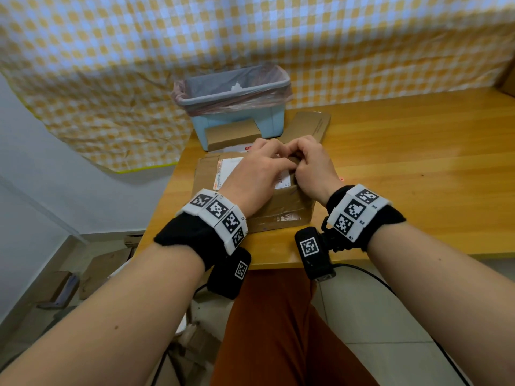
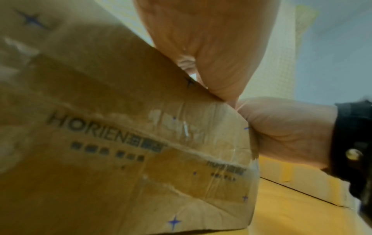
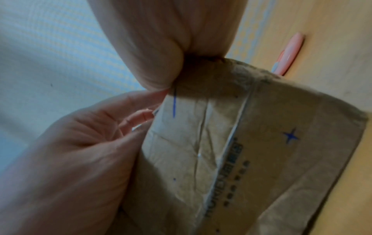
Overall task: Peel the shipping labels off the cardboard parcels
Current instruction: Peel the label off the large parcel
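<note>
1. Two hands meet on top of the nearest cardboard parcel (image 1: pixel 281 210), which sits on the wooden table (image 1: pixel 404 168) close to its near edge; this parcel is the landmark for everything below.
2. On the parcel's top face lies a white shipping label (image 1: pixel 227 169), still stuck flat on its left part.
3. The left hand (image 1: pixel 257 174) lies across the label, palm down, fingers stretched toward the right end of the parcel's top and touching it.
4. The right hand (image 1: pixel 312 165) sits at the parcel's top right edge with its fingers curled tight, fingertips dug in where the label ends; whether they pinch the label's edge or only scrape at it I cannot tell.
5. In the left wrist view the parcel's side (image 2: pixel 130 143) shows the printed word HORIEN, small blue stars, and wrinkled clear tape.
6. In the right wrist view the same side (image 3: pixel 251 151) looks creased, with a blue star and a strip of tape running along it.
7. Beyond the parcel, touching its far side or just behind it, lies a smaller box (image 1: pixel 232 133).
8. Farther behind that stands a light blue bin (image 1: pixel 237 107) lined with a thin plastic bag.
9. Behind the parcel to the right, a flat brown carton (image 1: pixel 309 126) lies on the table.
10. To the parcel's right, a pink pen-like thing (image 3: pixel 289 54) lies on the table.
11. Behind it all hangs a yellow checked cloth (image 1: pixel 278 32).
</note>
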